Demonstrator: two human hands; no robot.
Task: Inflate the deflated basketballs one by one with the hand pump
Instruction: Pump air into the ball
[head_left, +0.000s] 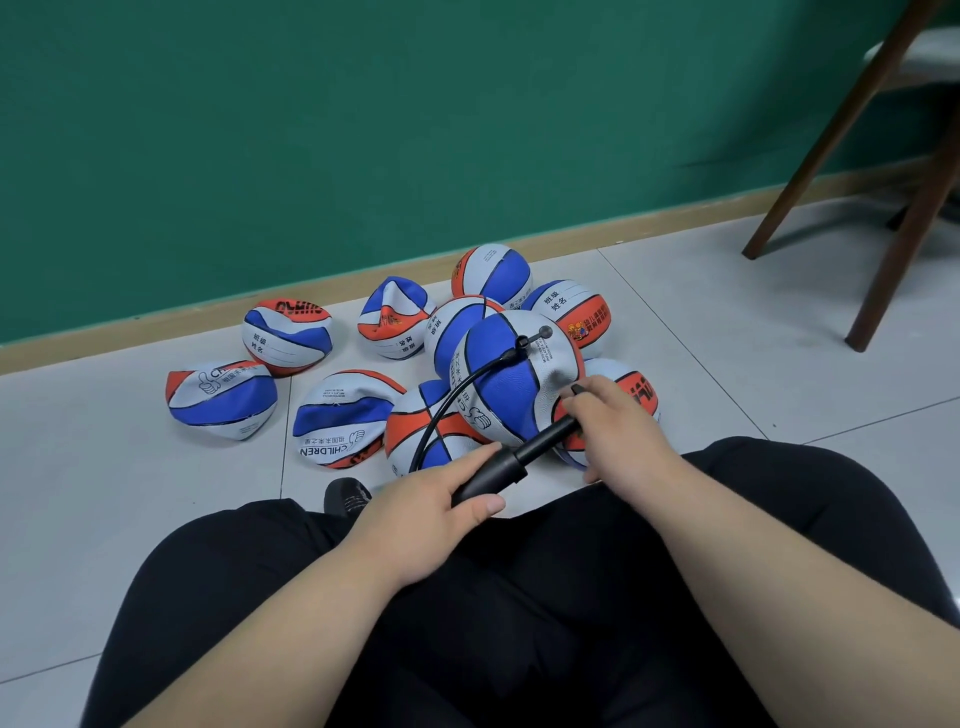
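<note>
Left hand (441, 499) grips the pump (498, 470) barrel. Right hand (613, 421) is closed on the pump handle, resting against the ball (511, 384). The hose (447, 410) arcs from the pump to the ball's valve. Deflated balls (223, 397) lie on the floor (104, 493) beyond.

This looks like a school or children's activity room: a plain green-painted wall (260, 130) meets a floor of large pale grey tiles (727, 338) along a tan wooden skirting board (156, 325). On the floor lies a heap of small red, white and blue rubber basketballs (332, 415), several printed "CHILDREN" and bearing Chinese blanks for class and name, which points to a kindergarten or primary school. At the right stand the dark brown slanted wooden legs (857, 119) of a piece of furniture.
</note>
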